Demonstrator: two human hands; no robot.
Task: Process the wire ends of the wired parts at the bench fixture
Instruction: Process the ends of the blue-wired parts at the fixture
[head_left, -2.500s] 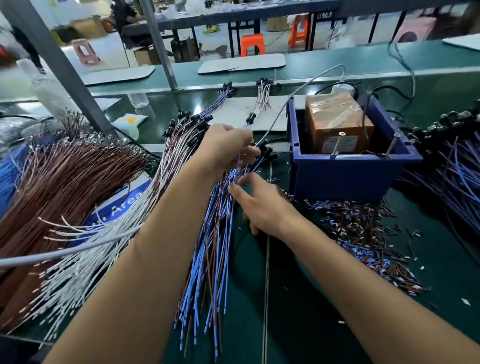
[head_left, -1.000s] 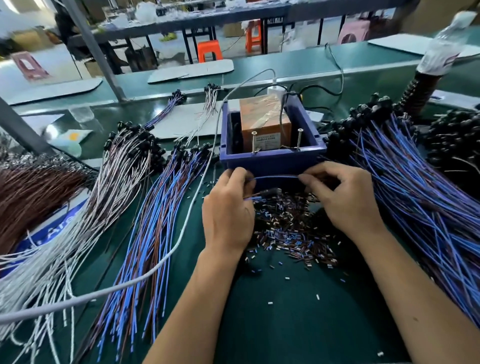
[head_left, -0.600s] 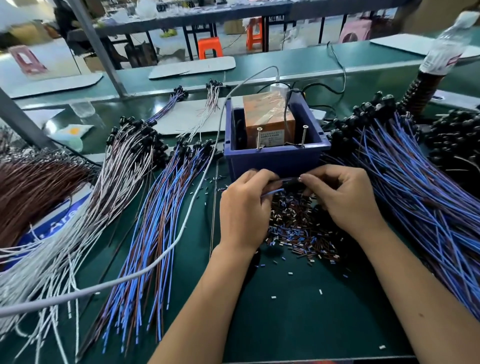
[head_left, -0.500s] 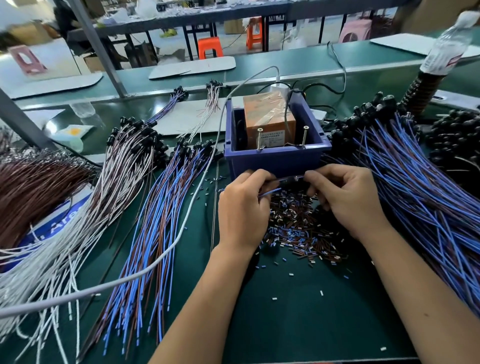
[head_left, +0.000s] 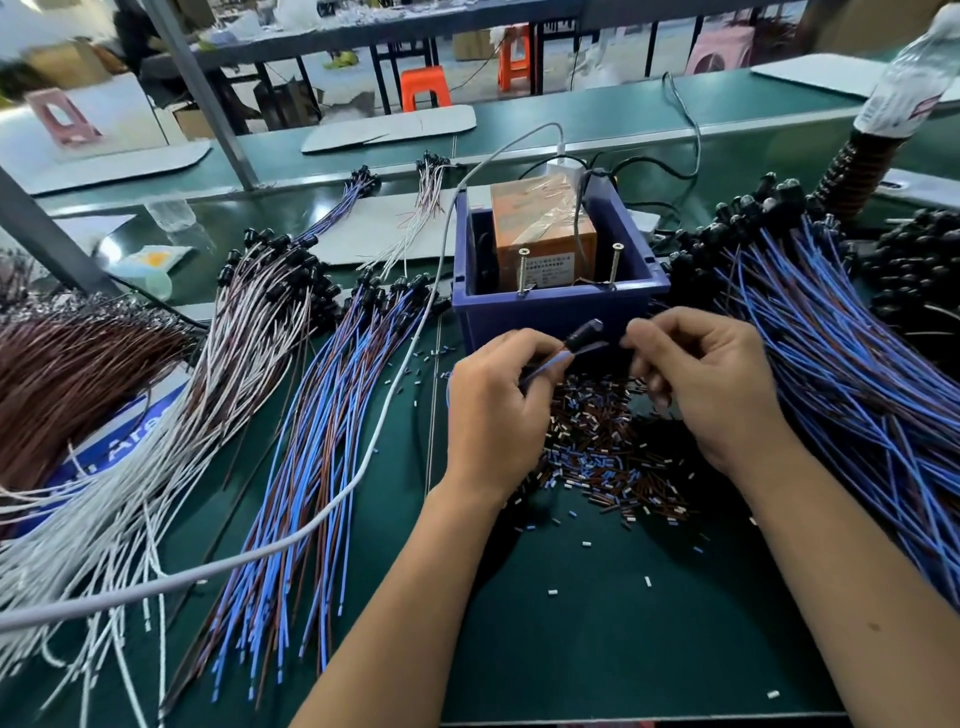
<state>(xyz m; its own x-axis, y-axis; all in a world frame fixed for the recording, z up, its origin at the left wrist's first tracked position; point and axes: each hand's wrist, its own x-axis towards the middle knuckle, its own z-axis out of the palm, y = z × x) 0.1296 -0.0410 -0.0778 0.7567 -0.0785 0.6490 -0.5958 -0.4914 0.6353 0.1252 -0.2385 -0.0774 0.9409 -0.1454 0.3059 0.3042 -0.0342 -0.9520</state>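
My left hand (head_left: 493, 410) pinches one wired part (head_left: 582, 335), a black cap on a blue wire, just in front of the blue fixture box (head_left: 556, 312). My right hand (head_left: 711, 384) is beside it with fingers curled at the part's wire; the contact itself is hidden. Inside the box stands an orange block (head_left: 540, 234), with two upright screws on the box's front rim. A pile of cut insulation bits (head_left: 608, 447) lies under my hands. A bundle of blue and brown wired parts (head_left: 322, 441) lies to the left, another blue bundle (head_left: 841, 364) to the right.
White-wired parts (head_left: 156, 467) and a brown wire heap (head_left: 67, 374) fill the far left. A grey cable (head_left: 363, 467) crosses the green mat (head_left: 623, 623). Black-capped parts (head_left: 924, 270) and a plastic bottle (head_left: 904, 88) stand at the right. A metal post (head_left: 197, 88) rises at the back left.
Both hands came from the left bundle to the front of the box. In the last half second the black cap has tipped up between my hands.
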